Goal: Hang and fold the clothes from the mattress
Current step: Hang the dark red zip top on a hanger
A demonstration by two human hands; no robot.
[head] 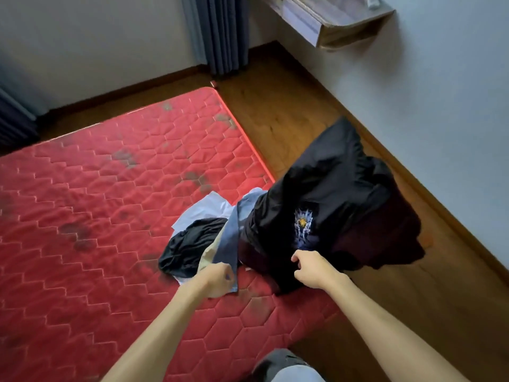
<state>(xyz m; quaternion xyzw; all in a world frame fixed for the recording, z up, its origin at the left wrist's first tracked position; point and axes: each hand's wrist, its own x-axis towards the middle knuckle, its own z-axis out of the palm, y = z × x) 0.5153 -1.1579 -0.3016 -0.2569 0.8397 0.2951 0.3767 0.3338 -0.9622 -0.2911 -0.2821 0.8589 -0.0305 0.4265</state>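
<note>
Left hand [217, 279] pinches a blue garment [232, 238]; right hand [314, 268] grips the black shirt [316, 188] (print half creased), which covers most of 1 maroon cloth [385, 232].

Dim, soft, cool-toned light, no glare. The mattress [96, 216] is evenly lit. Beyond its far right corner, a shelf [344, 26] casts a faint diffuse shadow on the wall [454, 106]. Wide-angle distortion bows the mattress edges. The black garment [330, 188] over its right edge is slightly blurred, its dark detail lost.
</note>
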